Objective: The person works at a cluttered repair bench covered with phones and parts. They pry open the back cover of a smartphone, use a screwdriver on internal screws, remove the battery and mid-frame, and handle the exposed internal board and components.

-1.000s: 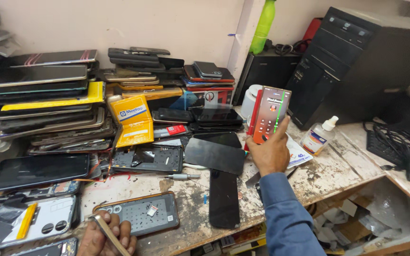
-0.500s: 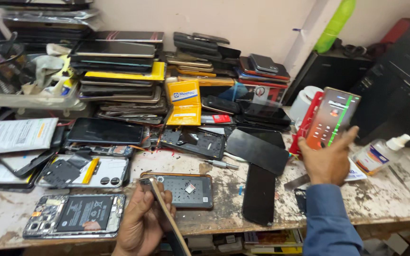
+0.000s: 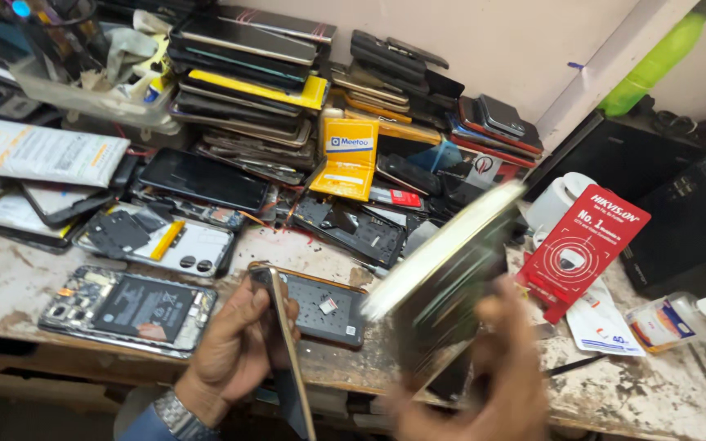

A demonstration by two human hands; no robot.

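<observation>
In the head view, a thin gold-edged phone frame [image 3: 288, 343] is held edge-on by the left hand [image 3: 234, 347], fingers closed around it, just in front of an opened phone [image 3: 320, 306] lying back-up on the stained table [image 3: 10, 282]. A dark, motion-blurred phone panel [image 3: 443, 286] is gripped by the right hand [image 3: 492, 376], fingers clamped on its lower edge. A red package [image 3: 586, 245] leans to the right, near a clear bottle [image 3: 676, 318]. Stacked phones [image 3: 247, 90] are piled against the wall behind.
</observation>
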